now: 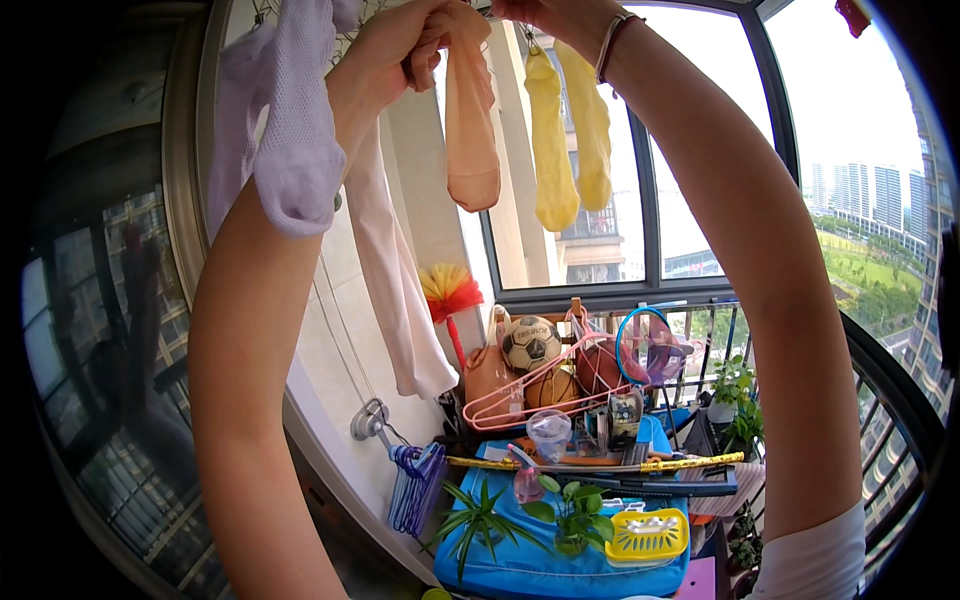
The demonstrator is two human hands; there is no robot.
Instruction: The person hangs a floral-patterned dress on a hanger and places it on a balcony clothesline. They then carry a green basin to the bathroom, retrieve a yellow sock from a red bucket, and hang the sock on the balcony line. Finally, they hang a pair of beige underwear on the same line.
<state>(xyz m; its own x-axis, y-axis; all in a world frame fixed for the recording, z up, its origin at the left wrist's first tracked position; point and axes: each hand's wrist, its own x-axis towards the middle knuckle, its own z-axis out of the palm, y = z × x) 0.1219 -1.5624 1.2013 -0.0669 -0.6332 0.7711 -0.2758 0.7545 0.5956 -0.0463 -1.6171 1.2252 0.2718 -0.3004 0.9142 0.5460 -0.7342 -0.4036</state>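
Both my arms reach up to a row of hanging socks. My left hand [415, 45] is closed, its fingers pinched at the top of a peach sock [472, 140] that hangs toe down. At the upper edge, partly cut off, my right hand [560, 14] has its fingers drawn together; what they grip is out of view. A pair of yellow socks, the nearer one [551, 150] and its mate [588, 130], hangs beside my right wrist. Lavender mesh socks [297, 160] dangle in front of my left forearm. Behind that forearm hangs a long pale pink garment [395, 290].
Below, a blue covered surface [540, 570] carries potted plants, a spray bottle [526, 480] and a yellow soap dish [647, 536]. Pink hangers [510, 395] lie near a soccer ball [531, 343]. Purple hangers [417, 490] hang by the wall. Windows and railing stand beyond.
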